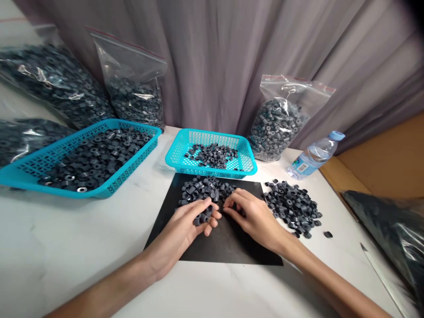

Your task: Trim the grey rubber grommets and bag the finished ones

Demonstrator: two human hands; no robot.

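My left hand point(183, 227) is cupped, palm turned to the right, around several small dark grey ring-shaped parts point(202, 218). Just to its right, my right hand point(255, 214) has thumb and fingertips pinched together low over the black mat point(228, 249). Whatever lies between those fingertips is too small or hidden to make out. Behind both hands, a heap of the same grey parts point(200, 186) covers the far portion of the mat. Another pile of grey parts point(293, 205) sits on the white table point(139, 238) to the right of my right hand.
Beyond the mat stands a small blue basket point(212, 172) with some grey parts. A larger blue basket point(111, 187) holds many more at left. Filled zip bags point(135, 95) line the back left; one bag point(278, 126) and a water bottle point(313, 154) stand at right.
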